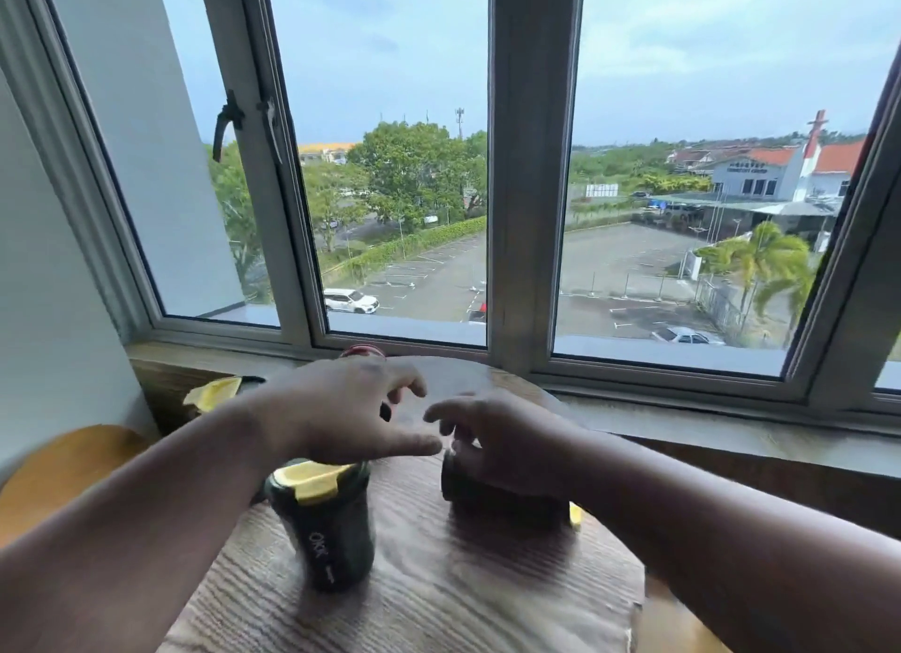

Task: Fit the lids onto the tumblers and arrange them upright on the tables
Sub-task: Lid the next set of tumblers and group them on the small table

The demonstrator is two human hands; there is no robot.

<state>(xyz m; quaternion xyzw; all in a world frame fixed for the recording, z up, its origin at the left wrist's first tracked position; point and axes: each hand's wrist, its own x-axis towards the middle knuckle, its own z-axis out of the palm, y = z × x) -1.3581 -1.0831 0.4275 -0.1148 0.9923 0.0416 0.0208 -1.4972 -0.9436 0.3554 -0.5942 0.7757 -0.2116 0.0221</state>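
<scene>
While the right hand [507, 445] holds a lying tumbler [487, 491], another tumbler [324, 525] stands left.

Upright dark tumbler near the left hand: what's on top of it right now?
The upright dark tumbler has a lid with a yellow flap on top. The left hand hovers just above, hiding the lid's far edge, so full seating cannot be confirmed.
</scene>
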